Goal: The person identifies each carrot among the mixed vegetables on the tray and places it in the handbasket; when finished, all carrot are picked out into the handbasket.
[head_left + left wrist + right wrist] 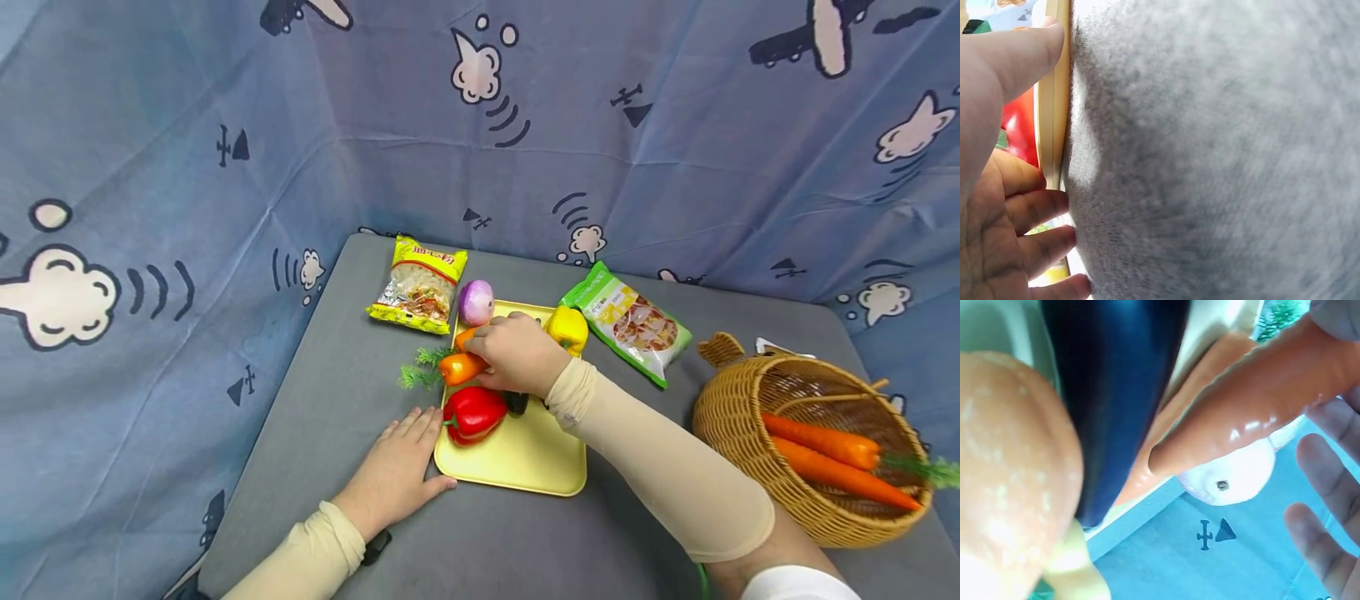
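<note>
My right hand (521, 354) holds an orange carrot (462, 367) with green leaves over the left side of a yellow tray (517, 471). In the right wrist view the thumb lies on this carrot (1260, 400), and a second carrot (1210, 369) lies behind it. A dark eggplant (1116, 394) crosses beside them, mostly hidden under the hand in the head view. My left hand (401, 467) rests with straight fingers at the tray's left edge. Its thumb touches the tray rim (1054, 125). Close to those fingers sits a red bell pepper (474, 414).
A purple onion (476, 302) and a yellow pepper (567, 328) are at the tray's far end. A large rounded orange thing (1016, 469) shows below my wrist. Yellow (420, 285) and green (628, 323) food packets flank the tray; a wicker basket (731, 417) with carrots stands right.
</note>
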A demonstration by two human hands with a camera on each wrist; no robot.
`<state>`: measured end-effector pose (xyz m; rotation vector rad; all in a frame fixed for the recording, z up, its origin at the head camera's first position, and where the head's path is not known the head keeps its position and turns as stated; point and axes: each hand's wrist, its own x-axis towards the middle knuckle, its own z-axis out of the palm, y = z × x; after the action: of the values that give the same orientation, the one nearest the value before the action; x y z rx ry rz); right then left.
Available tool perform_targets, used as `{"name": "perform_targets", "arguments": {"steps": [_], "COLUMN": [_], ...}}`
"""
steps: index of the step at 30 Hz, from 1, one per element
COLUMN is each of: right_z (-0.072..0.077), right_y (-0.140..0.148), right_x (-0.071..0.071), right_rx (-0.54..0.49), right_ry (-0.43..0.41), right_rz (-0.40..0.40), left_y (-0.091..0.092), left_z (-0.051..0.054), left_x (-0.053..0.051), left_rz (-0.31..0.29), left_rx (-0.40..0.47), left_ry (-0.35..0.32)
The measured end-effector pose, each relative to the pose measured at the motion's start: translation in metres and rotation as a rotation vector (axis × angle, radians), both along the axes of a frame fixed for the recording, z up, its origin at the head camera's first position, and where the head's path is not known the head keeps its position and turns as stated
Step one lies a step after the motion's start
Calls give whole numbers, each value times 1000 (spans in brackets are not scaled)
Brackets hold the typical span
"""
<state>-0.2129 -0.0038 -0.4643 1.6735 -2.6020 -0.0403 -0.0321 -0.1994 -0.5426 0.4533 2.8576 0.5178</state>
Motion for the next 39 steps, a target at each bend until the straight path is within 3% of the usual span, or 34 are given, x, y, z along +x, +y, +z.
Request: {"name": "perform_targets", "arguments": {"steps": [6,15,29,39], "right_z": [13,27,51,68], "right_y": [7,30,52,70], "right_x": [11,24,41,55], "right_rx": [-18,-72,-103,-136], "right_ry": [6,52,69,149], "right_rz": [-15,-48,-80,-78], "left_y": [4,14,12,5], "left_z": [2,-6,-2,-3], "left_x": [1,-7,-5,2], "left_rz": [-2,-45,-37,4], "left_rx": [-10,-34,5,6], "left_ry": [4,30,60,41]}}
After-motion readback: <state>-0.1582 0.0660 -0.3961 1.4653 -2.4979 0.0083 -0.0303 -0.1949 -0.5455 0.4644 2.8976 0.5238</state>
